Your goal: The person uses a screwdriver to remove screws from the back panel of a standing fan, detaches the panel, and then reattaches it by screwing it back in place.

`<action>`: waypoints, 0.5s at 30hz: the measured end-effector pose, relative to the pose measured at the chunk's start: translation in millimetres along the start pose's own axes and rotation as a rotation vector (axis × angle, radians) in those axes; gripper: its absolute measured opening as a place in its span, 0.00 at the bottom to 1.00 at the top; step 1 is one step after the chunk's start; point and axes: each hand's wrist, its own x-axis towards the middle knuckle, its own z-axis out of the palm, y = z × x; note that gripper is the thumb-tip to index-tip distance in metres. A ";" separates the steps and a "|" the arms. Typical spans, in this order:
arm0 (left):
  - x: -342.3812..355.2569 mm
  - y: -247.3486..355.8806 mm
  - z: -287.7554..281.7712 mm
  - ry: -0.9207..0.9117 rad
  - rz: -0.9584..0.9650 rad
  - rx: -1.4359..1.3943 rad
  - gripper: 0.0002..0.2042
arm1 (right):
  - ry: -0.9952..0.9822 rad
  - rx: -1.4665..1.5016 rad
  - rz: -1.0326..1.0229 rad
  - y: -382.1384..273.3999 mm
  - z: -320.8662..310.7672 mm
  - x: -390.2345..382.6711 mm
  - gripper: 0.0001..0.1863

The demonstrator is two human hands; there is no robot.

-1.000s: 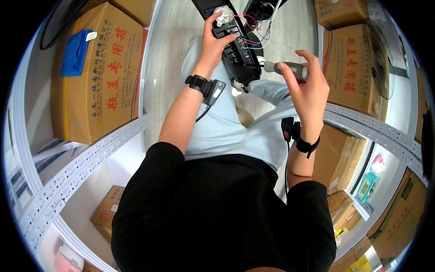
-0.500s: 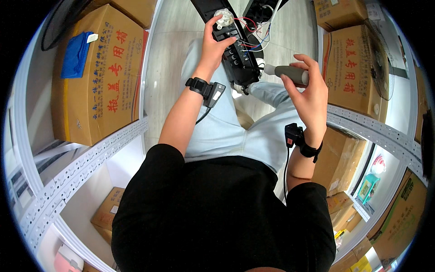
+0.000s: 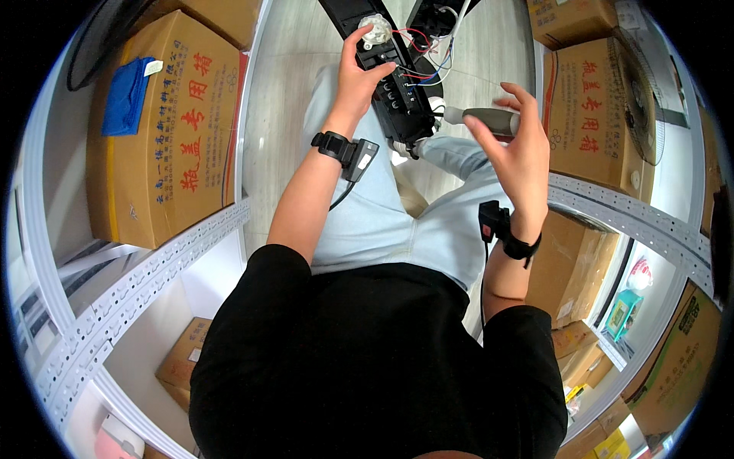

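My left hand [image 3: 358,89] grips a long black plastic housing [image 3: 409,122], its fingers on a white round part [image 3: 376,30] and a row of black fittings. Red, blue and white wires [image 3: 428,73] run from the housing to another black part [image 3: 437,21] behind it. My right hand [image 3: 517,149] holds a grey cylindrical screwdriver [image 3: 482,118] sideways, thumb on its handle and index finger lifted. The screwdriver points left at the housing's right side; whether its tip touches cannot be made out. A white part [image 3: 436,102] sits there.
Metal shelving [image 3: 176,237] with cardboard boxes [image 3: 157,122] and a blue cloth [image 3: 126,96] is on my left. On my right are more boxes [image 3: 581,107], a wire fan guard [image 3: 646,99] and a small teal item [image 3: 623,314]. My legs and the floor lie below the housing.
My right hand and screwdriver moved slightly down, then the hand shifted left, with its fingertips lifted higher on the handle. My left hand stays on the housing, which barely moves.
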 end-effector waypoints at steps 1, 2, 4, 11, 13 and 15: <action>-0.4 0.5 0.5 0.002 -0.004 -0.016 0.36 | 0.038 0.068 -0.141 5.8 3.0 2.7 0.28; -0.5 0.7 1.6 0.005 -0.008 -0.032 0.36 | 0.016 0.104 -0.082 7.8 3.0 0.4 0.28; -0.5 2.3 2.6 0.008 -0.008 -0.042 0.36 | -0.028 0.172 0.037 2.8 -2.1 -3.3 0.28; -1.6 4.8 3.9 0.017 -0.009 -0.020 0.37 | 0.001 0.092 -0.062 8.6 0.3 -1.6 0.26; -0.4 3.5 3.9 0.021 -0.004 -0.067 0.37 | -0.006 0.225 -0.105 10.4 0.9 -1.2 0.27; -0.1 2.8 0.4 0.014 0.004 -0.055 0.37 | -0.089 0.012 0.088 1.0 -1.0 -0.6 0.28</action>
